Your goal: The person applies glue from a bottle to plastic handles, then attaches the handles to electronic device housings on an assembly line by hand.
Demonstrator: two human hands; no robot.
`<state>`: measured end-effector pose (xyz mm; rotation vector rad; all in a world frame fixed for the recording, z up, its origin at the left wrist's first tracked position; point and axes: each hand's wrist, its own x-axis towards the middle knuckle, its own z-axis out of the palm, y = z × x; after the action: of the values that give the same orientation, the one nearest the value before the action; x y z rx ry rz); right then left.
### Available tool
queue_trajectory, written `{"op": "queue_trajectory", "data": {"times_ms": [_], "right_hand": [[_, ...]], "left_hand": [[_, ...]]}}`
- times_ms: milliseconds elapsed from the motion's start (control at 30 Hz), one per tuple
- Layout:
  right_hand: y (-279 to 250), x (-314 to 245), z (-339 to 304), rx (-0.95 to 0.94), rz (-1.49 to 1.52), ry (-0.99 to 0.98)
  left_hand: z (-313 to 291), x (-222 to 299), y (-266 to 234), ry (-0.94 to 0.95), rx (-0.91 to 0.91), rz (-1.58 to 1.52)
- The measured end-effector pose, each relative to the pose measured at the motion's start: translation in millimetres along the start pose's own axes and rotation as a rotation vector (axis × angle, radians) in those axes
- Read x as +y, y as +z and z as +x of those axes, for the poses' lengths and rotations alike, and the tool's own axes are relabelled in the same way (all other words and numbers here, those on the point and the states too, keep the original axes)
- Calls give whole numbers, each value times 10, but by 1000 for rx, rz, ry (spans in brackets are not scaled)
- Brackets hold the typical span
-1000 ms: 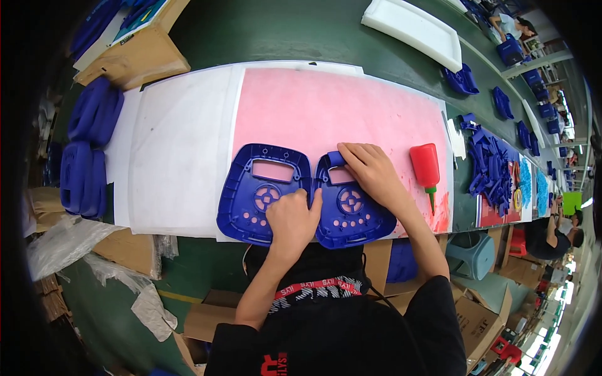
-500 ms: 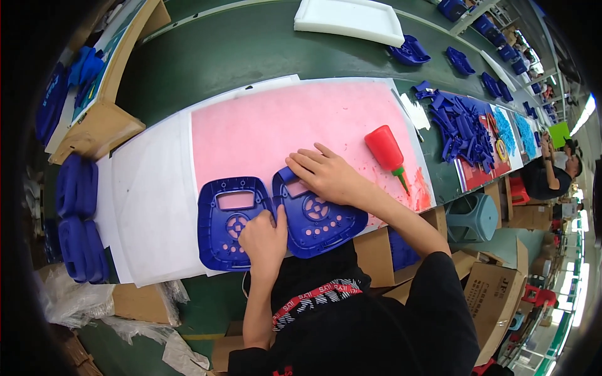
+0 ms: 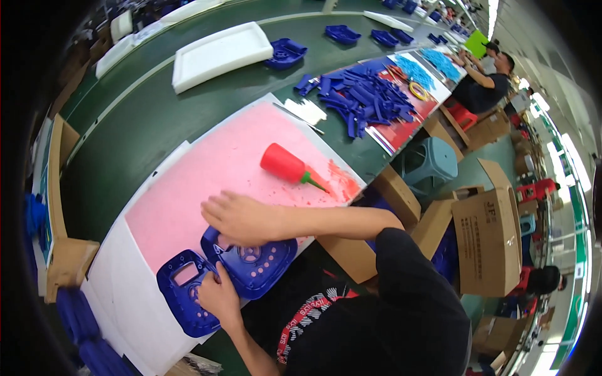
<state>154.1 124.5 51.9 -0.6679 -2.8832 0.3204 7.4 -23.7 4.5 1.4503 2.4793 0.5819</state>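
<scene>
Two blue plastic shells with cut-out windows and round holes lie side by side at the table's near edge. My left hand (image 3: 219,294) is closed over the inner edge of the left shell (image 3: 177,289), its thumb pointing up where the two shells meet. Across the upper part of the right shell (image 3: 271,266) lies my right hand (image 3: 241,217), fingers stretched out and slightly blurred, hiding part of that shell. Beyond the right hand, a red squeeze bottle (image 3: 280,161) with a green nozzle rests on its side on a pink-stained sheet (image 3: 182,200).
Blue plastic pieces (image 3: 367,97) are heaped at the upper right. A white foam tray (image 3: 219,56) and several blue shells stand farther back. Cardboard boxes (image 3: 486,241) and a grey-blue stool (image 3: 433,160) are right of the table. A person (image 3: 486,84) sits farther along.
The view has swung to the right, so the table and shells appear farther left and tilted. My right hand has slid leftward over the right shell's top. My left hand stays at the left shell.
</scene>
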Motion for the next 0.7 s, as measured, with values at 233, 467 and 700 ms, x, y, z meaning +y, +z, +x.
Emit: {"op": "queue_trajectory", "data": {"times_ms": [233, 467, 700], "right_hand": [[-71, 574, -393, -507, -37, 346], [140, 984, -266, -477, 306, 224], [-284, 1742, 504, -233, 624, 590]], "left_hand": [[36, 117, 23, -8, -8, -73], [-15, -38, -91, 108, 11, -101], [-369, -274, -185, -52, -353, -619]]}}
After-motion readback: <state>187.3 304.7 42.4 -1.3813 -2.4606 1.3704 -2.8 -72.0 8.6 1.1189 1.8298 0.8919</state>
